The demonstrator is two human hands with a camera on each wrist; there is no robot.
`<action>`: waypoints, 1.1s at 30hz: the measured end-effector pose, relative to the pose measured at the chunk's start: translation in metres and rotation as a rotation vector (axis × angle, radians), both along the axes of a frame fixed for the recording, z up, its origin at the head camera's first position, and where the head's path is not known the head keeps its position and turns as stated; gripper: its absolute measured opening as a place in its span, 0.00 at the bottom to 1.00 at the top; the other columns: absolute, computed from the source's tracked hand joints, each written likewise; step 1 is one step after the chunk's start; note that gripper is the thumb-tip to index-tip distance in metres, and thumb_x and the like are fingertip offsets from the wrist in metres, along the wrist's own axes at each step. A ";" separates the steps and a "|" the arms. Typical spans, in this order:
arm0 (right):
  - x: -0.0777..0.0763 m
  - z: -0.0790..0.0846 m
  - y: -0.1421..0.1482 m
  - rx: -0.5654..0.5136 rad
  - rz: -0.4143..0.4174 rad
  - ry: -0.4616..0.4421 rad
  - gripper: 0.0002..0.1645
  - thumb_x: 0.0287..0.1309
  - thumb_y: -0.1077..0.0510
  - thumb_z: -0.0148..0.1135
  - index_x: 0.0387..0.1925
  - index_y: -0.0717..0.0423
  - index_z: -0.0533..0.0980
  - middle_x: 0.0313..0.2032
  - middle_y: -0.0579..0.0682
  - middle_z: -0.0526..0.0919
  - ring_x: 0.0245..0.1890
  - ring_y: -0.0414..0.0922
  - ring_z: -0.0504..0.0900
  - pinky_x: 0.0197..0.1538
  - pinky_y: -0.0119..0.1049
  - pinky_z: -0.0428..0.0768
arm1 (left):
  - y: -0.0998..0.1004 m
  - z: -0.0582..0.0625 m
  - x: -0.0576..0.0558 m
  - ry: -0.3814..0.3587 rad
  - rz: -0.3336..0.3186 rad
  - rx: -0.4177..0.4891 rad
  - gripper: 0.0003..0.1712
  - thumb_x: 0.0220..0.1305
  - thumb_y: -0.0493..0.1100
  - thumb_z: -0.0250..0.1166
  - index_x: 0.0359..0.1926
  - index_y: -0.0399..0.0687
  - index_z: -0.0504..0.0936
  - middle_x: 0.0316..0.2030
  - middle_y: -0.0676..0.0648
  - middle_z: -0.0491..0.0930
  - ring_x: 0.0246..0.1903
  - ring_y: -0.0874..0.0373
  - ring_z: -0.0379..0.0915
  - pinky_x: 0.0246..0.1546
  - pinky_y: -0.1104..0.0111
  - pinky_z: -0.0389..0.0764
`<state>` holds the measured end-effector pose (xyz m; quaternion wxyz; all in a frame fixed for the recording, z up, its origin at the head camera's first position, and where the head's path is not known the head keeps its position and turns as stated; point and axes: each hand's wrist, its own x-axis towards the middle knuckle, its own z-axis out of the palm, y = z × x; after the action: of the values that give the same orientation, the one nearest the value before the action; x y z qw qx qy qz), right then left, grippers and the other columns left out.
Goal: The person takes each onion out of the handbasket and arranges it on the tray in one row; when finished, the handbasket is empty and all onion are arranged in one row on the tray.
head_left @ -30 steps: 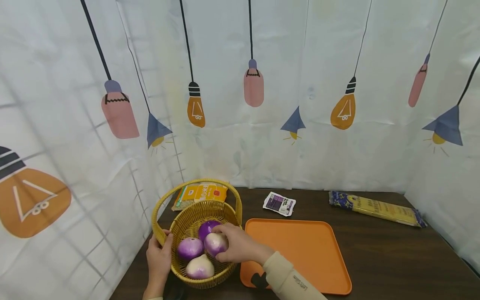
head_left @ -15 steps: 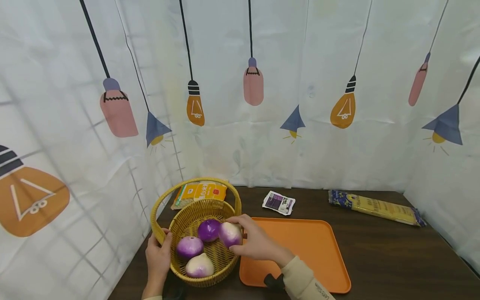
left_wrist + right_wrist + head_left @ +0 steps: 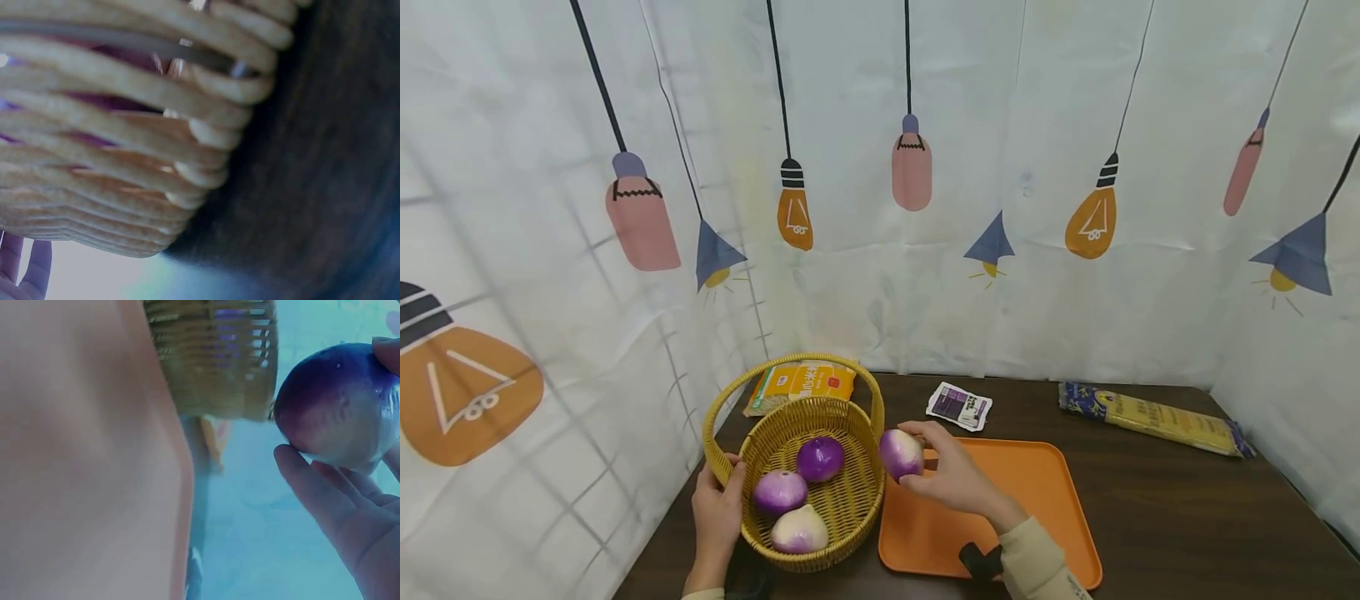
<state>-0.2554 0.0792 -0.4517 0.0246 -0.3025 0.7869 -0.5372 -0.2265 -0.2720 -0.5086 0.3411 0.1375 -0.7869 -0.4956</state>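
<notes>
In the head view, a purple-and-white onion (image 3: 899, 455) is pinched between the thumb and fingers of my right hand (image 3: 961, 477). It is held up just right of the basket's rim, over the left part of an orange tray (image 3: 1033, 492). The woven yellow basket (image 3: 859, 532) has three more onions inside: a dark purple onion (image 3: 820, 459), a light purple onion (image 3: 780, 492) and a whitish onion (image 3: 800, 530). My left hand (image 3: 716, 518) grips the basket's left side by the handle's foot, thumb on the rim. The left wrist view shows the basket's weave (image 3: 112, 144) close up.
Behind the basket lies an orange-yellow food packet (image 3: 808, 382). A small purple-and-white sachet (image 3: 959, 407) lies beyond the tray. To the right is a long yellow-and-blue packet (image 3: 1157, 418) on the dark wooden table (image 3: 1187, 508). A printed curtain (image 3: 865, 292) closes off the back and sides.
My right hand has lifted the onion out of the basket and carried it right, past the rim and over the tray. The left hand keeps its grip on the basket.
</notes>
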 end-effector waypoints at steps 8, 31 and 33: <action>-0.002 -0.015 0.016 0.021 -0.049 -0.015 0.37 0.51 0.58 0.73 0.62 0.49 0.69 0.57 0.53 0.71 0.55 0.56 0.75 0.50 0.48 0.80 | 0.001 0.000 0.000 -0.008 -0.003 0.009 0.10 0.68 0.40 0.61 0.46 0.38 0.77 0.35 0.46 0.76 0.32 0.64 0.66 0.36 0.74 0.64; -0.013 -0.051 0.025 0.090 -0.099 -0.041 0.40 0.48 0.58 0.76 0.62 0.62 0.69 0.60 0.62 0.72 0.55 0.62 0.74 0.51 0.50 0.78 | -0.001 -0.001 0.000 -0.010 -0.006 -0.006 0.09 0.68 0.40 0.62 0.44 0.39 0.78 0.33 0.47 0.76 0.31 0.63 0.66 0.35 0.74 0.65; -0.013 -0.051 0.024 0.093 -0.098 -0.041 0.41 0.48 0.57 0.76 0.62 0.61 0.69 0.59 0.61 0.73 0.55 0.61 0.75 0.52 0.51 0.77 | -0.001 -0.001 0.001 -0.006 -0.006 -0.006 0.09 0.68 0.41 0.62 0.44 0.39 0.78 0.33 0.47 0.76 0.31 0.63 0.66 0.35 0.74 0.65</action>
<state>-0.2689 0.1035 -0.5031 0.0284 -0.2513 0.8242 -0.5067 -0.2260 -0.2725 -0.5097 0.3378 0.1357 -0.7896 -0.4939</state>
